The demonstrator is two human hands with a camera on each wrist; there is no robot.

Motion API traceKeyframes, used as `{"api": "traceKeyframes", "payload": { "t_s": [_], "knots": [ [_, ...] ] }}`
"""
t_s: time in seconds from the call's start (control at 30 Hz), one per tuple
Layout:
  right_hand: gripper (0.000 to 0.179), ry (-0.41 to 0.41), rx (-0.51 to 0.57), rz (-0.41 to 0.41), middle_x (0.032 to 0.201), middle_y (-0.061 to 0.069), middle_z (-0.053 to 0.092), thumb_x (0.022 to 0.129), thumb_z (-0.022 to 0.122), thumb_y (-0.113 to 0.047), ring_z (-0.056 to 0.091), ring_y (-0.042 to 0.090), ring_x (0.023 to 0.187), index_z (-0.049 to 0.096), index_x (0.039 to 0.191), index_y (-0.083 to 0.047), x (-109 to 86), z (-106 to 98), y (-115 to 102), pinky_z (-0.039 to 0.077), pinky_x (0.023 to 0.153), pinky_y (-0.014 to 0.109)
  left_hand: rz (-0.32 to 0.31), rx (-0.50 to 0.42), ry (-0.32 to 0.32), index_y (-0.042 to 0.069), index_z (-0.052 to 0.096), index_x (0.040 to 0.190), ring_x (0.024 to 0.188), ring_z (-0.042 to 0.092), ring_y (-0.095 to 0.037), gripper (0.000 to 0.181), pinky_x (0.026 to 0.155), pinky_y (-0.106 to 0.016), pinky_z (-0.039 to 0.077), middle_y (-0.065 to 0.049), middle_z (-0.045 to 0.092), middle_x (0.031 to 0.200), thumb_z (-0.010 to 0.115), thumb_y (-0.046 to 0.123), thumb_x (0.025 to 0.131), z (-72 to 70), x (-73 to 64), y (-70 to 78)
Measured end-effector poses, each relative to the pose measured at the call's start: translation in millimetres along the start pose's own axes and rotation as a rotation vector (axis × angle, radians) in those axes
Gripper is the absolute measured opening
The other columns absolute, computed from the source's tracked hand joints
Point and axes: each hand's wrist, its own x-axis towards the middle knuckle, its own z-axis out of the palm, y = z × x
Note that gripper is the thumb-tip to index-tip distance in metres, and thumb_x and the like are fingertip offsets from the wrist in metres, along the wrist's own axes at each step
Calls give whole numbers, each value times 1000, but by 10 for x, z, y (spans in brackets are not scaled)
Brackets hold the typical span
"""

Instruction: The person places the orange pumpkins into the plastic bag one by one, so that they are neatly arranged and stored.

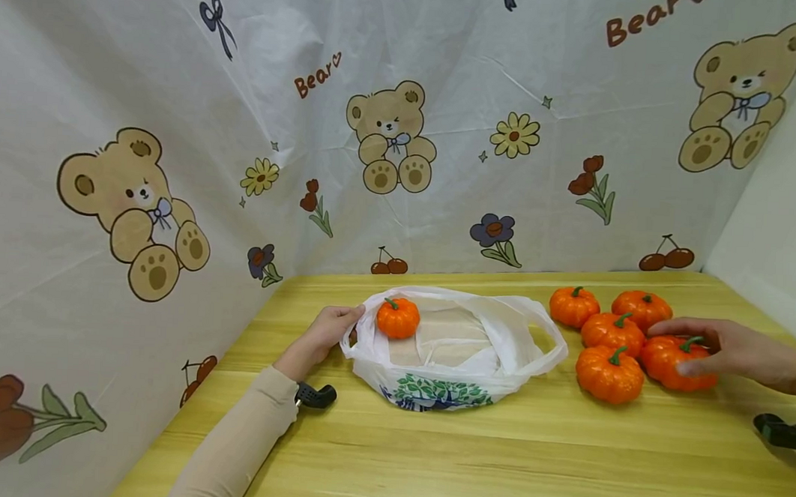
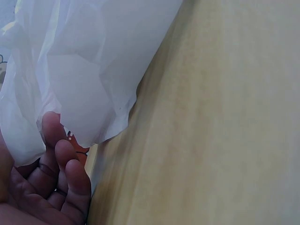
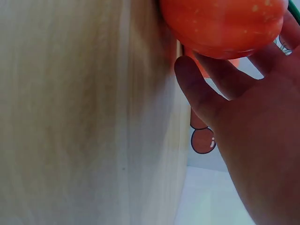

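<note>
A white plastic bag (image 1: 441, 382) with a green tree print lies with its mouth spread on the wooden table. My left hand (image 1: 329, 331) grips its left edge by the handle; in the left wrist view the fingers (image 2: 77, 180) curl beside the white film. Inside the bag, at the left, sits a small orange pumpkin (image 1: 397, 318). At the right, my right hand (image 1: 737, 352) holds another orange pumpkin (image 1: 669, 360), thumb in front and fingers over its far side. The right wrist view shows this pumpkin (image 3: 225, 23) close against the fingers, with the thumb out of sight.
Several more orange pumpkins (image 1: 612, 335) cluster just left of the right hand, beside the bag's right handle. A bear-print sheet (image 1: 439, 228) hangs behind the table (image 1: 467, 470) and along its left side. A white wall (image 1: 783, 246) stands at the right.
</note>
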Motion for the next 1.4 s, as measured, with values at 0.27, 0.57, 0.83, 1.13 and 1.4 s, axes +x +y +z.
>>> {"api": "traceKeyframes", "payload": {
  "t_s": [0.27,0.57,0.83,1.13,1.4],
  "knots": [
    [56,-56,20,12,128,-44,42,96,71,-14,44,-17,110,51,148,-14,-14,-8,23,46,83,21,9,0,-7,8,67,82,61,53,-13,45,58,-26,47,1,57,66,60,47,104,4,-8,11],
    [75,-47,-94,20,145,-14,48,87,82,-20,41,-19,110,46,152,-17,-64,14,71,43,82,20,-1,15,-9,8,68,86,62,53,-12,43,58,-25,46,0,57,68,59,46,104,7,-1,-23],
    [75,-62,-96,23,139,-25,44,88,81,-21,42,-18,108,45,153,-15,-53,14,66,44,81,22,3,4,-9,8,68,84,62,53,-13,45,58,-25,46,1,57,66,60,48,103,8,-36,-10],
    [73,-36,-151,29,143,-1,51,86,83,-24,42,-17,107,48,150,-18,-49,40,54,45,81,24,6,22,-1,9,68,83,63,54,-13,45,58,-25,47,1,58,67,61,49,102,13,-54,-20],
    [69,-24,-113,3,141,0,55,86,82,-19,46,-15,105,51,148,-12,-38,16,46,47,79,22,11,15,-2,8,69,86,64,54,-13,44,59,-25,47,0,58,68,60,48,103,8,-31,-7]
  ]
}}
